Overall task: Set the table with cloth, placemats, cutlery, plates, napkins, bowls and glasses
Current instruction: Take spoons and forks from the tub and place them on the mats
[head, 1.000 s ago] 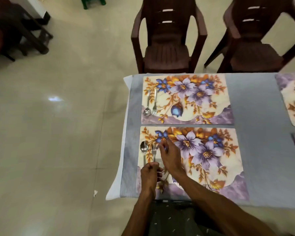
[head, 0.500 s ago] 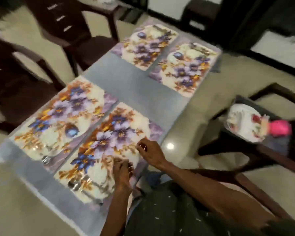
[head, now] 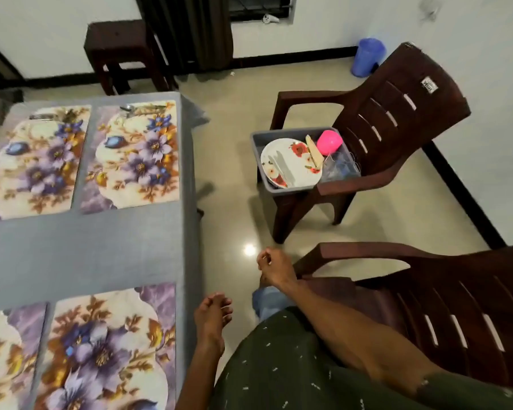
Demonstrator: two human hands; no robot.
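A grey cloth (head: 86, 247) covers the table at the left, with several floral placemats (head: 134, 155) on it. Cutlery (head: 129, 108) lies at the far end of two mats. A grey tub (head: 282, 192) on a brown chair seat holds white floral plates (head: 288, 162), a pink bowl (head: 329, 142) and clear glasses (head: 339, 168). My left hand (head: 212, 318) hangs beside the table edge with fingers loosely curled, holding nothing. My right hand (head: 274, 267) hovers over the floor between table and chairs, fingers loosely curled and empty.
A second brown chair (head: 442, 306) stands close at my right. A dark stool (head: 122, 51) and a curtain are by the far wall. A blue bucket (head: 367, 56) sits in the corner. Tiled floor (head: 237, 220) lies between table and chairs.
My view has swung right from the near placemat toward the chair with the tub. Both hands have left the cutlery and placemat and come off the table.
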